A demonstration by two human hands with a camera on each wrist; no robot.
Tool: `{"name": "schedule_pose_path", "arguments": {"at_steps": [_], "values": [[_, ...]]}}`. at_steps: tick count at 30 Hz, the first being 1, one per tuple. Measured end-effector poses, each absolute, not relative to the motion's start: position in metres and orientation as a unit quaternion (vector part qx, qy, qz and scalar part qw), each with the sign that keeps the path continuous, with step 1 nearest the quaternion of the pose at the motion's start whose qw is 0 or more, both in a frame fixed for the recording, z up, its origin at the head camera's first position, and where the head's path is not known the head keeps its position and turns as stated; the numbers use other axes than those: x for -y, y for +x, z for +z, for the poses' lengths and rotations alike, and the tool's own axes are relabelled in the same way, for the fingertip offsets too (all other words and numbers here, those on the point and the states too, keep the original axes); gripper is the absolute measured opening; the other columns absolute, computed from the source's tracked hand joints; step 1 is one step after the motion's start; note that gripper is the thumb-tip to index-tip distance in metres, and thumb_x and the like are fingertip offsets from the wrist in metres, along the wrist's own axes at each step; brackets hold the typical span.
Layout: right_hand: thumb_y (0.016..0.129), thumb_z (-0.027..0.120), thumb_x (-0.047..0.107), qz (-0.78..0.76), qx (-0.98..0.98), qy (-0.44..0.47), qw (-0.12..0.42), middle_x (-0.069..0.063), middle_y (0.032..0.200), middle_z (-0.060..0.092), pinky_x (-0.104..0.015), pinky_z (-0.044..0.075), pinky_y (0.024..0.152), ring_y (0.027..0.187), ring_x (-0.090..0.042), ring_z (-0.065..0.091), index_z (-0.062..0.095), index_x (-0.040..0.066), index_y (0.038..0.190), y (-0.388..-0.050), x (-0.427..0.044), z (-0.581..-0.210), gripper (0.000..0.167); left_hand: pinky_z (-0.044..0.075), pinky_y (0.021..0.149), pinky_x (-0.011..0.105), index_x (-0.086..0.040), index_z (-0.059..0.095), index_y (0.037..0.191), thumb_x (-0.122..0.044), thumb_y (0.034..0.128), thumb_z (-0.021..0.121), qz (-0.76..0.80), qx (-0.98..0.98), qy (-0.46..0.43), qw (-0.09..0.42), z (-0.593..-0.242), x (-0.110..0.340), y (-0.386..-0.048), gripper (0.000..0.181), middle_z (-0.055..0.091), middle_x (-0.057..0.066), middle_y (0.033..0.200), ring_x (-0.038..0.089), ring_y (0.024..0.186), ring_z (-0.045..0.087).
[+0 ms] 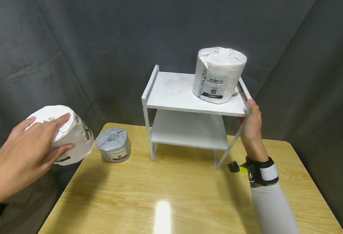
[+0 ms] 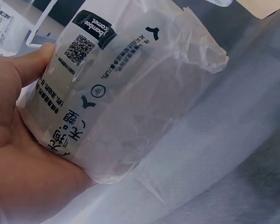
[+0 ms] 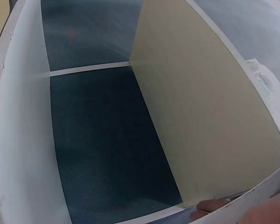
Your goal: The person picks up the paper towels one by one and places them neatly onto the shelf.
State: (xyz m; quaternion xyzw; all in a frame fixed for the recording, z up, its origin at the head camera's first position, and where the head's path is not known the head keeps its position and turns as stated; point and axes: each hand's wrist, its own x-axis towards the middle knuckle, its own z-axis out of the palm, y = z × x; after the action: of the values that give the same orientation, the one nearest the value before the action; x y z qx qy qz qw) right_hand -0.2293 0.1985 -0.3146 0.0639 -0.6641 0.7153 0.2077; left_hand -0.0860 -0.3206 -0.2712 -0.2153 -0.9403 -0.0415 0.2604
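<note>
My left hand grips a white paper-wrapped toilet roll beyond the table's left edge, fingers spread over its top and thumb along its side. Black print and a QR code show on this wrapper in the left wrist view. At the right, my right hand holds the side rail of a white two-tier shelf rack; its fingers curl under the upper board, partly hidden. Another white-wrapped toilet roll stands upright on the right part of the upper board.
A grey-wrapped toilet roll sits at the wooden table's back left, left of the rack. Dark grey cloth hangs behind and around the table. A strapped wrist camera sits beside the rack's right leg.
</note>
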Motion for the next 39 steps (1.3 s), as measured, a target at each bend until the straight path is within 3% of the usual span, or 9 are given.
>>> {"name": "schedule_pose_path", "arguments": {"at_steps": [6,17,19,22,26,29,33,39], "values": [[0.111,0.033,0.043,0.712,0.666,0.066,0.211,-0.015,0.139,0.055,-0.046,0.026,0.120,0.130,-0.025,0.046,0.056,0.000,0.148,-0.229,-0.198,-0.315,0.061,0.036,0.108,0.067,0.001,0.049,0.151,-0.077,0.1011,0.029,-0.043,0.930,-0.241,0.275,-0.258,0.321,-0.096,0.094,0.073,0.022,0.096,0.042,0.096,0.068],[0.112,0.033,0.042,0.714,0.666,0.073,0.204,-0.015,0.143,0.055,-0.047,0.024,0.124,0.135,-0.027,0.045,0.054,0.001,0.151,-0.229,-0.199,-0.315,0.061,0.039,0.098,0.064,0.004,0.048,0.150,-0.076,0.1022,0.029,-0.031,0.920,-0.269,0.283,-0.229,0.315,-0.113,0.096,0.069,0.020,0.095,0.040,0.092,0.062],[0.112,0.033,0.042,0.714,0.666,0.074,0.206,-0.015,0.141,0.055,-0.047,0.025,0.123,0.134,-0.027,0.046,0.054,0.001,0.151,-0.229,-0.199,-0.316,0.061,0.038,0.100,0.066,0.003,0.047,0.152,-0.071,0.1048,0.036,-0.032,0.921,-0.270,0.278,-0.225,0.313,-0.115,0.088,0.070,0.022,0.097,0.041,0.095,0.064],[0.112,0.032,0.042,0.713,0.665,0.074,0.207,-0.014,0.141,0.055,-0.047,0.025,0.122,0.133,-0.026,0.046,0.054,0.001,0.151,-0.229,-0.199,-0.316,0.060,0.037,0.104,0.069,0.001,0.046,0.153,-0.051,0.1067,0.059,-0.035,0.924,-0.269,0.271,-0.219,0.310,-0.119,0.071,0.072,0.023,0.095,0.043,0.096,0.067],[0.112,0.033,0.041,0.714,0.664,0.074,0.209,-0.013,0.139,0.056,-0.047,0.025,0.122,0.133,-0.026,0.046,0.055,0.001,0.150,-0.229,-0.199,-0.316,0.060,0.037,0.106,0.068,0.000,0.045,0.154,-0.025,0.0966,0.078,-0.031,0.928,-0.263,0.260,-0.213,0.307,-0.124,0.071,0.069,0.010,0.078,0.040,0.092,0.067],[0.112,0.034,0.041,0.719,0.659,0.072,0.208,-0.009,0.135,0.058,-0.047,0.025,0.123,0.130,-0.024,0.047,0.056,0.000,0.148,-0.229,-0.198,-0.315,0.059,0.038,0.101,0.065,0.003,0.046,0.152,-0.020,0.0935,0.081,-0.027,0.929,-0.265,0.258,-0.207,0.305,-0.128,0.072,0.068,0.005,0.075,0.036,0.085,0.063],[0.112,0.033,0.040,0.722,0.656,0.070,0.209,-0.007,0.133,0.059,-0.046,0.026,0.121,0.128,-0.021,0.048,0.056,-0.001,0.148,-0.229,-0.198,-0.314,0.058,0.038,0.097,0.063,0.005,0.047,0.151,-0.015,0.0912,0.082,-0.028,0.927,-0.273,0.256,-0.197,0.301,-0.133,0.072,0.072,0.017,0.090,0.038,0.084,0.057],[0.112,0.033,0.039,0.721,0.655,0.068,0.217,-0.005,0.127,0.060,-0.044,0.030,0.117,0.123,-0.019,0.050,0.058,-0.001,0.145,-0.230,-0.197,-0.314,0.057,0.038,0.097,0.063,0.005,0.046,0.151,-0.010,0.0870,0.084,-0.025,0.923,-0.286,0.256,-0.186,0.295,-0.141,0.076,0.071,0.019,0.093,0.041,0.089,0.056]]}}
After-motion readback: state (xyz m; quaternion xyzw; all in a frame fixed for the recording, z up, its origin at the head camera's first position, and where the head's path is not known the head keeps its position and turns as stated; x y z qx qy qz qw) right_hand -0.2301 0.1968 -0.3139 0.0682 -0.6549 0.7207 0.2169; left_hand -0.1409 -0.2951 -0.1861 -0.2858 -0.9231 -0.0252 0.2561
